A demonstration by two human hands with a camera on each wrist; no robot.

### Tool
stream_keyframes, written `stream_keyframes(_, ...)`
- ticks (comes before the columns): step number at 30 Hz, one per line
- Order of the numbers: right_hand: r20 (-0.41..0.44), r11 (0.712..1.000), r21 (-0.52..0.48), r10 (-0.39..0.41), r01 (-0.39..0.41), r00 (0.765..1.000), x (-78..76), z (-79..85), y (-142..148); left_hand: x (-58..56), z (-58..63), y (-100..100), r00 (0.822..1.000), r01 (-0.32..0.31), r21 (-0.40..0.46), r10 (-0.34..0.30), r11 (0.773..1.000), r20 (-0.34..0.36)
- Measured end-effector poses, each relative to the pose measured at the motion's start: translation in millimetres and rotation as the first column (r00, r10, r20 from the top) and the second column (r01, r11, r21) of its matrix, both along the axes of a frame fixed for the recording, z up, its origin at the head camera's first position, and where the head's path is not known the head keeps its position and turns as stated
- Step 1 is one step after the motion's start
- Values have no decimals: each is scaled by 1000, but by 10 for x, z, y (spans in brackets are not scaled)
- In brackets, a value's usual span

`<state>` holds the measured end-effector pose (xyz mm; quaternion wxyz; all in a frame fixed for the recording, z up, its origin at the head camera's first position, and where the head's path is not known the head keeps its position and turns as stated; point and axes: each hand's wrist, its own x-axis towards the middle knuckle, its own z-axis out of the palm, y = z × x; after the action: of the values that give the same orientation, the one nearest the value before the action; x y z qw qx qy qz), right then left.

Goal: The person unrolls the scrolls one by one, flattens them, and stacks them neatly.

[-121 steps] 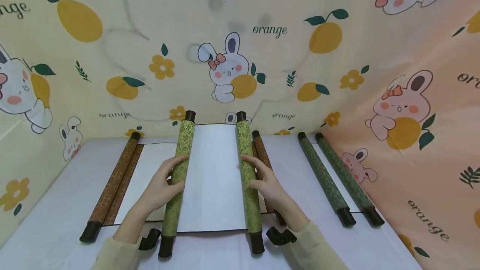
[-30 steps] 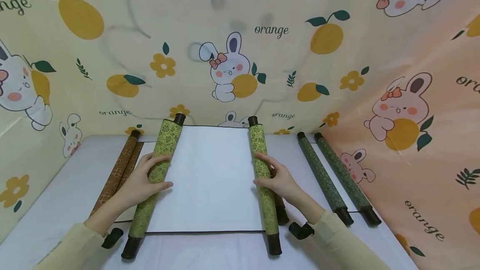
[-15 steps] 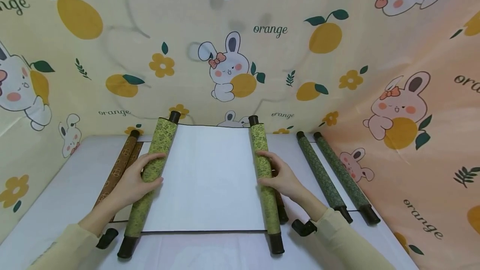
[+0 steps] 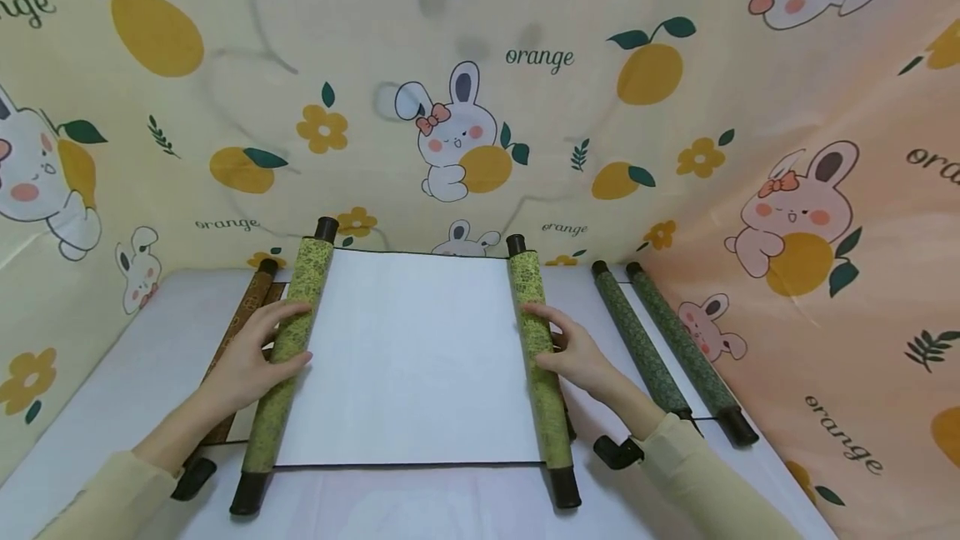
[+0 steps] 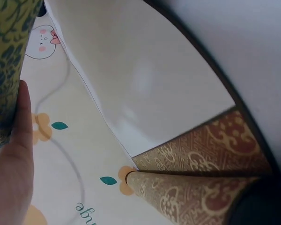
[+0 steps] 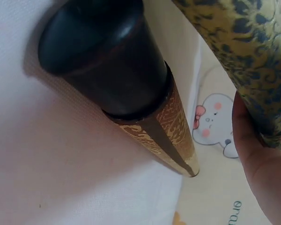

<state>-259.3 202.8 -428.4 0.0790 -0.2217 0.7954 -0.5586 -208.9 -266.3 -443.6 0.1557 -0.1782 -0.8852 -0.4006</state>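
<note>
A scroll with yellow-green patterned rollers and dark end knobs is spread between my hands, its white sheet (image 4: 412, 357) facing up. My left hand (image 4: 255, 352) grips the left roller (image 4: 288, 357), thumb on the near side of the fingers. The right roller (image 4: 542, 348) is held by my right hand (image 4: 581, 357) in the same way. Beneath this scroll lies a brown patterned scroll (image 4: 243, 315), partly covered; the right wrist view shows its other brown roller (image 6: 164, 126) with a large dark knob. In both wrist views the green rollers appear raised above the brown scroll.
A dark green scroll (image 4: 645, 340) lies partly open at the right, a strip of white between its two rollers. All rest on a white-covered table (image 4: 420, 507). A printed cloth (image 4: 360, 40) with rabbits and oranges rises behind and at the sides.
Since the earliest frame both hands have moved apart, the left hand further. The green rollers went with them, and much more of the white sheet shows. The dark green scroll stays put.
</note>
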Motion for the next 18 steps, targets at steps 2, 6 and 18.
stream_keyframes(2,-5,1000,12,-1,1,1000,-3,4,11,12,11,-12,1000,6,1,-6,1000,5)
stream_keyframes(6,12,999,36,-30,29,999,-22,-22,23,28,22,-32,1000,0,-5,0,1000,12)
stream_keyframes(18,-8,988,99,-114,114,993,-56,-39,47,56,34,-123,999,-42,-19,43,999,26)
